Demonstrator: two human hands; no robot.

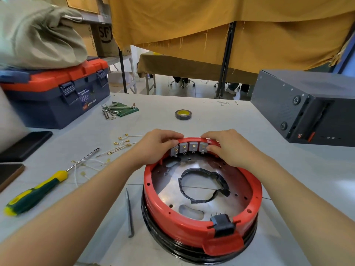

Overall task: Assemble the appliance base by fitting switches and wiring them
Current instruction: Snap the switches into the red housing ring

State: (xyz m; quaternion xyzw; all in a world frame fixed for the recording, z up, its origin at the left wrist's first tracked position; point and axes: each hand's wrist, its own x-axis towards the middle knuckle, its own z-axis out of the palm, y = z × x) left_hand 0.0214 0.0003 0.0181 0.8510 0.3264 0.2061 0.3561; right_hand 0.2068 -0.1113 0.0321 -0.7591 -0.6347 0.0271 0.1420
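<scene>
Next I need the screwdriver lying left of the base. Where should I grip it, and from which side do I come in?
Grip the screwdriver by its thick green-and-yellow handle, coming from above with the left hand. It lies flat on the table, handle toward you, thin shaft pointing away toward the loose white wires. The handle end looks free of the wires; the shaft is probably too thin to hold securely.

red base (201, 223) upside-down on table | grey switches (189, 147) along far rim
</scene>
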